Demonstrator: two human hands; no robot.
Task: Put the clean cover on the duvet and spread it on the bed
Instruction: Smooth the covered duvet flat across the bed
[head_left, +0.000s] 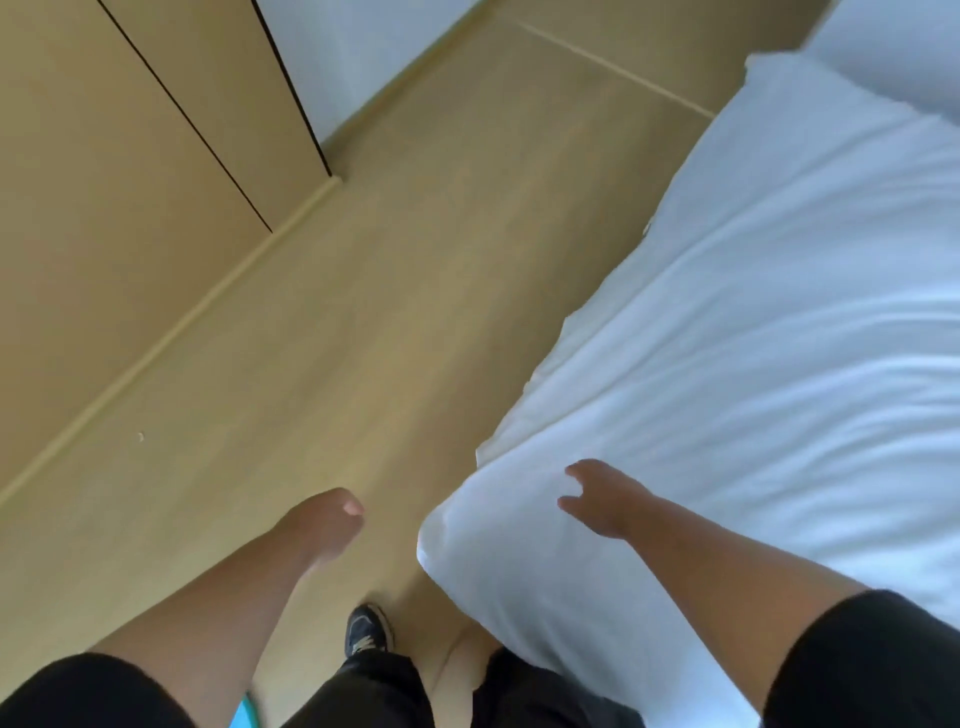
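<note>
A white covered duvet (753, 322) lies spread over the bed on the right side of the head view, with soft creases and a rounded corner hanging near my legs. My right hand (602, 499) hovers over that near corner with fingers apart, holding nothing; whether it touches the fabric I cannot tell. My left hand (332, 525) hangs over the floor to the left of the bed, fingers curled in, with nothing in it.
Light wooden floor (395, 312) runs along the bed's left side. Wooden wardrobe doors (130, 182) with a skirting strip line the left. A white wall (343, 57) lies farther on. My dark shoe (366, 631) and black trousers show at the bottom.
</note>
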